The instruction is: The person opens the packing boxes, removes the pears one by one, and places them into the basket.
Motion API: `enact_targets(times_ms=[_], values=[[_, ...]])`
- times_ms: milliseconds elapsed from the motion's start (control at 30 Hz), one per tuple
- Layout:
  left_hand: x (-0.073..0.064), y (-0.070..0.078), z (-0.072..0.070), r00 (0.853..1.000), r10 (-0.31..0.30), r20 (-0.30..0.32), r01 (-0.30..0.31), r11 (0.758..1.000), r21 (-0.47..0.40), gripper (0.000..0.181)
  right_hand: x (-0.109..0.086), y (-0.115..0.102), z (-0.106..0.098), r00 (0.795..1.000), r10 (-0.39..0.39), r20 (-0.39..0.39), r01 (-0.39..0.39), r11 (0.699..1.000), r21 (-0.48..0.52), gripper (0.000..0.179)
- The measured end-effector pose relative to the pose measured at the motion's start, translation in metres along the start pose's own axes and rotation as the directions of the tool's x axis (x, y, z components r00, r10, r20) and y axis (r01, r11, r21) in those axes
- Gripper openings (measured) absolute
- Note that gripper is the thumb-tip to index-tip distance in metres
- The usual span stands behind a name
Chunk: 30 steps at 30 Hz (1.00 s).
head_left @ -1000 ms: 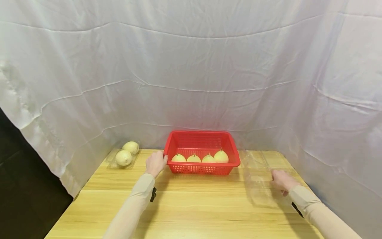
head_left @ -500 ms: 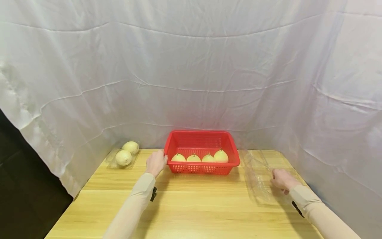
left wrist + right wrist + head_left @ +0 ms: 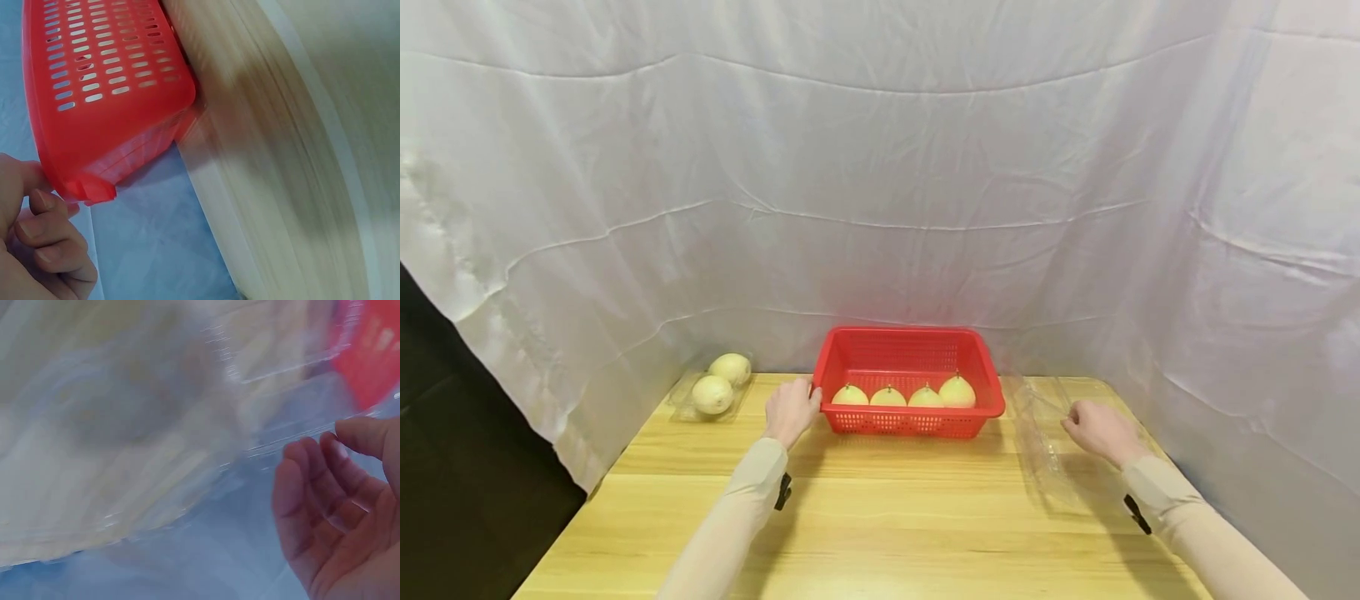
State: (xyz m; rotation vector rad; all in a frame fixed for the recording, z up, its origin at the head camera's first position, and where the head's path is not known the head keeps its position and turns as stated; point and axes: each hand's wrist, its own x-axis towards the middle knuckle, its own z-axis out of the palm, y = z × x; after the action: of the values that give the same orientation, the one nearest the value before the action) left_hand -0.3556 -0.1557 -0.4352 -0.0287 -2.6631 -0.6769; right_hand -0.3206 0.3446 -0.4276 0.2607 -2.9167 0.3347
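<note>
Red basket [image 3: 910, 412] along the table's [image 3: 880, 517] back edge, gripped by your left hand [image 3: 792, 411]; your right hand [image 3: 1101, 431] curls by clear packaging [image 3: 1037, 433], whether pinching I cannot tell.

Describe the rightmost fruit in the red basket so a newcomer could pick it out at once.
On the wooden table, by its far edge, sits a red basket. Four pale yellow fruits show along its near side. The rightmost fruit appears highest, with more of its body showing than its neighbours.
</note>
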Motion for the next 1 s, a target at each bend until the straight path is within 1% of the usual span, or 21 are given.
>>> enact_targets(times_ms=[67, 267, 367, 467, 533, 633, 800, 867, 1000], values=[[-0.001, -0.001, 0.0, 1.0, 0.004, -0.002, -0.004, 1.0, -0.006, 0.026, 0.005, -0.011, -0.003, 1.0, -0.012, -0.022, 0.013, 1.0, 0.024, 0.032], [-0.004, -0.004, -0.002, 1.0, 0.009, -0.022, -0.01, 1.0, -0.024, 0.027, 0.017, -0.052, -0.013, 0.998, -0.019, -0.057, 0.021, 0.999, 0.039, 0.025], [-0.006, -0.006, -0.002, 0.999, 0.018, -0.037, -0.019, 0.999, -0.027, 0.027, 0.021, -0.07, -0.013, 0.996, -0.049, -0.073, 0.053, 0.997, 0.049, 0.021], [-0.006, -0.007, -0.002, 0.998, 0.03, -0.054, -0.032, 0.999, -0.029, 0.026, 0.023, -0.085, -0.011, 0.991, -0.098, -0.093, 0.103, 0.994, 0.047, 0.02], [-0.007, -0.008, -0.002, 0.997, 0.04, -0.062, -0.042, 0.999, -0.028, 0.025, 0.025, -0.093, -0.008, 0.988, -0.118, -0.098, 0.122, 0.992, 0.035, 0.022], [-0.008, -0.01, -0.002, 0.996, 0.053, -0.073, -0.055, 0.998, -0.038, 0.024, 0.026, -0.103, -0.002, 0.984, -0.143, -0.109, 0.148, 0.988, 0.034, 0.017], [-0.011, -0.015, -0.002, 0.995, 0.034, -0.094, -0.039, 0.998, -0.051, 0.025, 0.03, -0.118, 0.007, 0.966, -0.218, -0.137, 0.224, 0.974, 0.028, 0.008], [-0.013, -0.018, -0.002, 0.995, 0.03, -0.091, -0.035, 0.998, -0.05, 0.026, 0.031, -0.124, 0.01, 0.958, -0.25, -0.137, 0.254, 0.967, 0.011, 0.007], [-0.018, -0.026, -0.002, 0.996, 0.052, -0.068, -0.054, 0.998, -0.028, 0.025, 0.032, -0.134, 0.015, 0.955, -0.273, -0.117, 0.273, 0.962, -0.01, 0.009]])
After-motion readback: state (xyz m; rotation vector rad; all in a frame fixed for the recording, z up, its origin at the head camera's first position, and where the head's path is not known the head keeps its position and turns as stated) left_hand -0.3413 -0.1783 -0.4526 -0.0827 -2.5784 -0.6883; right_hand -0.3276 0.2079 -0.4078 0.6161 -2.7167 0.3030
